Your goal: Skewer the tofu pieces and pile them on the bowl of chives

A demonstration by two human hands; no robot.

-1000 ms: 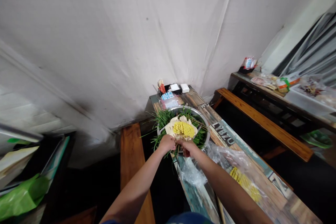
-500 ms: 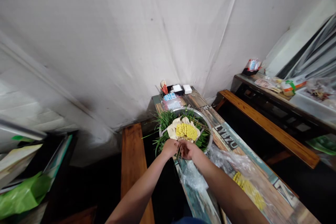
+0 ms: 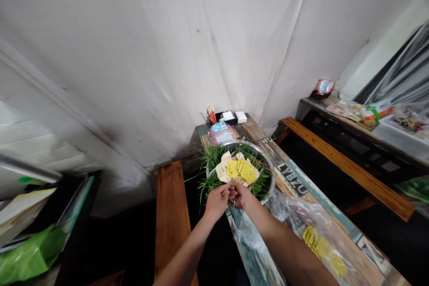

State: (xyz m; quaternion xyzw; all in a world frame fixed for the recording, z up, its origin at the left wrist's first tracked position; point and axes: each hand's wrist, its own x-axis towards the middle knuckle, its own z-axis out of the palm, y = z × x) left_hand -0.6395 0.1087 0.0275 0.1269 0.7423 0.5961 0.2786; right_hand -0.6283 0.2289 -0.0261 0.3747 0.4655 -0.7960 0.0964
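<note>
A round metal bowl [image 3: 272, 183] stands on the table, filled with long green leafy stalks [image 3: 214, 154] that hang over its left rim. On top, in a fan, lie white slices [image 3: 221, 169] and yellow dimpled slices [image 3: 240, 170]; their exact kind I cannot make out. Thin sticks of other skewers [image 3: 259, 163] show at the bowl's right side. At the near rim my right hand [image 3: 240, 195] is closed round the lower ends of the fanned skewers. Against it, my left hand [image 3: 217, 199] has its fingers curled at the same stick ends, which are mostly hidden.
Clear plastic bags, one with yellow skewered slices [image 3: 323, 250], lie on the table [image 3: 291, 176] by my right forearm. Behind the bowl are a chopstick holder [image 3: 212, 116] and packets [image 3: 221, 132]. Wooden benches [image 3: 170, 214] flank the table. A second table at right holds a white tub [image 3: 400, 136].
My left hand has turned and its fingers have loosened somewhat at the stick ends. The yellow slices have spread a little. The whole view has shifted slightly.
</note>
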